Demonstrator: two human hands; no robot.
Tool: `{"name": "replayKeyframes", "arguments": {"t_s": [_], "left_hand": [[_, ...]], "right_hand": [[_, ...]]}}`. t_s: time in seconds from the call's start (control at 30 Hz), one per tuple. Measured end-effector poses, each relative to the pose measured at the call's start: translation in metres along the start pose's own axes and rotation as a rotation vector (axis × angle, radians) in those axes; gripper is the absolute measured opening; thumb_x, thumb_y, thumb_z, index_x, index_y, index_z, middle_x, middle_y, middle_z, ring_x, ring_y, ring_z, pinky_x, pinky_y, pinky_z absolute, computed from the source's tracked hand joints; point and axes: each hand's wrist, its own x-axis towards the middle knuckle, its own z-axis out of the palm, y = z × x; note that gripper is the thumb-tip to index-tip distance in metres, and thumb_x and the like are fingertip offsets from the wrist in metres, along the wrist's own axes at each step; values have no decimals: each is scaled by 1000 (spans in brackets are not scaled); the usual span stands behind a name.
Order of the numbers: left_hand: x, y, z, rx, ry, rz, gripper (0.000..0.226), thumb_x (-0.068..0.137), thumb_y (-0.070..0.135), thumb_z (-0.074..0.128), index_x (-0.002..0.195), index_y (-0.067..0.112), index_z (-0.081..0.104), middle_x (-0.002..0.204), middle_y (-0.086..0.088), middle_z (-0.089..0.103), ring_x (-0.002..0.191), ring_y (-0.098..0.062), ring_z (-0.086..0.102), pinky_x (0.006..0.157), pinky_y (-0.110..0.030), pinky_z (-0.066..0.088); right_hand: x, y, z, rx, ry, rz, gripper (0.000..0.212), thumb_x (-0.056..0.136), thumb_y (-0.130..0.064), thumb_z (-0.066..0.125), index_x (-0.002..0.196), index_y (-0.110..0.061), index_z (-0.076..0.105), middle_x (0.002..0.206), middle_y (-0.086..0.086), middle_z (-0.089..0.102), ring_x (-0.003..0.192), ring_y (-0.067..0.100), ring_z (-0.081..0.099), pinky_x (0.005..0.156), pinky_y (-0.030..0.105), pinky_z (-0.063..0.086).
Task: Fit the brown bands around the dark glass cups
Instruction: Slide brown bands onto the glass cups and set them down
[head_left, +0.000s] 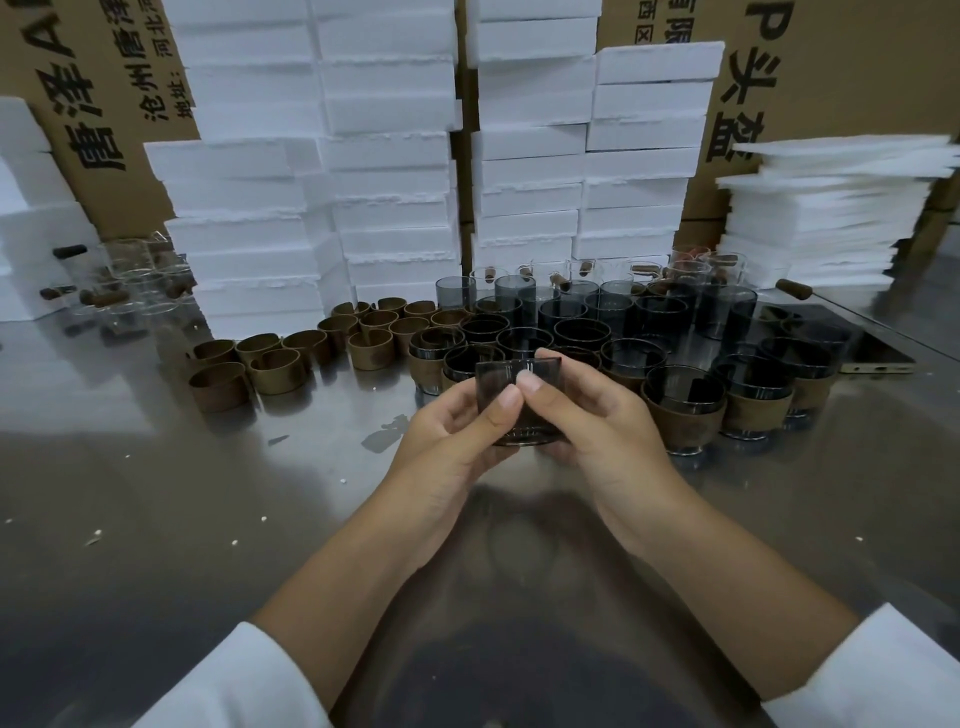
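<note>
Above the near bench (156, 493), centre, dark glass cup (497, 380), left hand grip (447, 447) and right hand grip (592, 421) both clamped round it, loose brown bands (270, 366) far left, banded cups (685, 415) just right, foam stacks (322, 182) far

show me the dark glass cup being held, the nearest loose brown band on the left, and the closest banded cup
held dark glass cup (496, 379): head view, upper wall
loose brown band nearest left (218, 396): head view, outer wall
banded dark glass cup at right (681, 423): head view, on its band
</note>
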Motion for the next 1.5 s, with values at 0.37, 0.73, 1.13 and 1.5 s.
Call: {"name": "replayKeyframes", "arguments": {"t_s": [0.37,0.73,1.13,1.5], "left_hand": [[2,0,-2,-132,-94,-73,39,81,44,59,106,18,74,119,-14,67,109,-25,63,100,-37,48],[2,-1,-5,63,-40,-56,52,78,50,60,123,23,62,119,-6,68,110,-20,64,102,-40,45],[2,1,-5,4,-35,-53,57,76,46,63,127,22,58,119,-8,68,114,-27,63,100,-40,48],[1,-1,-8,242,-108,42,50,71,40,77,119,42,59,104,4,74,90,-12,70,79,-24,55]], "right_hand": [[6,-3,-10,129,-38,22,55,67,-44,67,115,-17,70,102,0,75,90,6,70,66,14,51],[5,1,-7,-18,28,57,62,68,-53,62,120,-19,65,109,4,73,105,21,68,89,35,55],[5,-1,-9,13,-33,78,35,84,-34,65,118,-28,67,111,3,72,104,16,67,86,30,51],[5,-4,-9,24,25,139,38,92,-39,57,109,-7,68,101,13,74,86,21,72,74,29,59]]}}
